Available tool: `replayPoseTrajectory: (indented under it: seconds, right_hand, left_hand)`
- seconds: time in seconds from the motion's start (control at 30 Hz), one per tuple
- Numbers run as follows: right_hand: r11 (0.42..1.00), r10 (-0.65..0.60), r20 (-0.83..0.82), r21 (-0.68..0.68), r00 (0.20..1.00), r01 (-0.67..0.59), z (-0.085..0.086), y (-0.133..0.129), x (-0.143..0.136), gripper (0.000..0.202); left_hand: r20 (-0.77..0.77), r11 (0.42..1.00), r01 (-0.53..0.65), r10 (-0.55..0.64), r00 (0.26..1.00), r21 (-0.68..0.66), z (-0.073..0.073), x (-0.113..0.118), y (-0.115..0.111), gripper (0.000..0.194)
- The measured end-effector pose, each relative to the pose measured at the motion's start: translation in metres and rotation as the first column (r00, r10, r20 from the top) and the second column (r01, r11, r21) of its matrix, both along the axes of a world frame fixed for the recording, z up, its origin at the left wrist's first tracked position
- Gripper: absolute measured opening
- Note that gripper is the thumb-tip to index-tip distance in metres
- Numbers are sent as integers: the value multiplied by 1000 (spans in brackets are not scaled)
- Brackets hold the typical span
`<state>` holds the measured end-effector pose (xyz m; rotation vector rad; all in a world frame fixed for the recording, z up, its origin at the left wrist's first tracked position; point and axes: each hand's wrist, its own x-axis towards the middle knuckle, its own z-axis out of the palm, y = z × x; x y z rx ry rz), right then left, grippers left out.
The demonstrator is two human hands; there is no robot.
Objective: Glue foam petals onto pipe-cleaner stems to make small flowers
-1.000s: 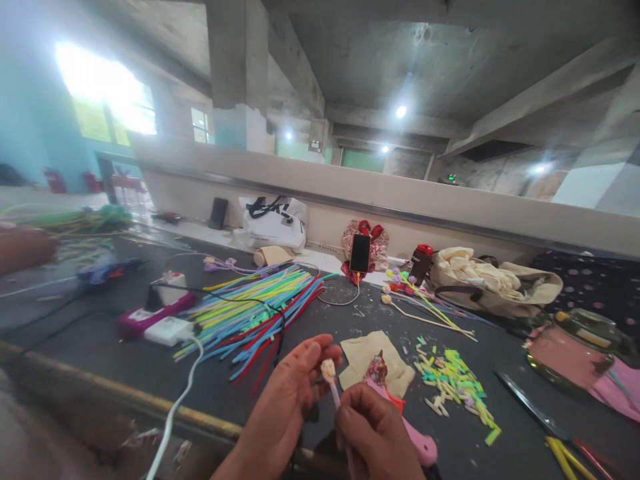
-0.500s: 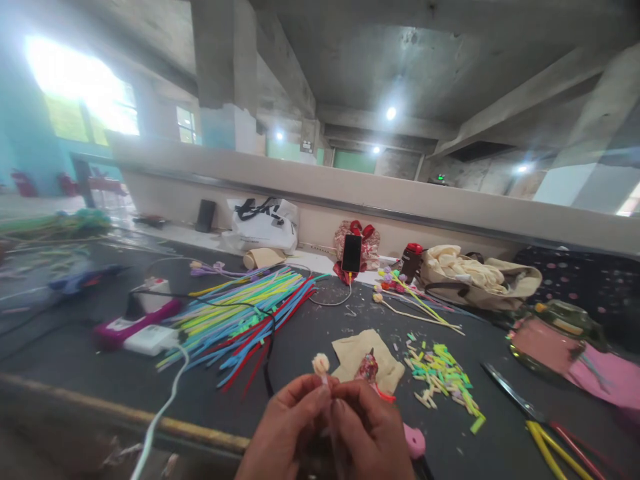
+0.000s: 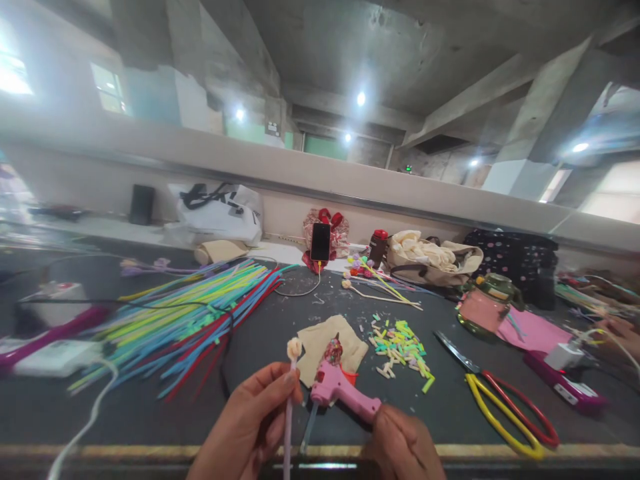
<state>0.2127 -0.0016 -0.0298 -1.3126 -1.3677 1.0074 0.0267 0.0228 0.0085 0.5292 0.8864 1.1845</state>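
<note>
Between the thumb and fingers of my left hand (image 3: 260,413) is a pale lilac stem (image 3: 288,433), upright, with a small cream flower (image 3: 295,348) at its top. My right hand (image 3: 407,443) is closed around the handle end of a pink glue gun (image 3: 340,388), right of the stem. The gun's dark nozzle points away over a beige cloth-like square (image 3: 310,337), and a clear glue stick (image 3: 310,427) sticks out of its rear. Small cut pieces (image 3: 403,347) in yellow, green and cream lie to the right.
Colourful fuzzy stems (image 3: 200,320) spread at left. Scissors (image 3: 505,407) with red and yellow handles lie at right, near a green jar (image 3: 485,303) and a purple power strip (image 3: 567,383). A phone (image 3: 321,241) stands at the back. Another person's hand (image 3: 620,337) shows at far right.
My right hand has left the stem and moved right to take the glue gun's handle. My left hand still holds the stem. The view has turned to the right.
</note>
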Motion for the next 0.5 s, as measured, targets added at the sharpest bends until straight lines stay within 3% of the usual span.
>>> replayPoseTrajectory:
  seconds: [0.13,0.23,0.37,0.5]
  right_hand:
    - [964,29,362,236,932,-122,13,7,14,25]
    - [905,-20,514,374,857,-203,19,17,14,12]
    - [925,-55,712,301,700,-233,15,31,4,34]
    - [961,-42,812,192,582,-198,8,41,-1,34]
  left_hand:
    - [-10,1000,29,-29,1000,8,2,-4,6,22]
    - [-81,997,33,-27,996,69,2,-7,12,23]
    - [-211,981,103,-67,975,164,0,-4,26,24]
    - [-451,961,194,-87,888,197,-3,4,42,20]
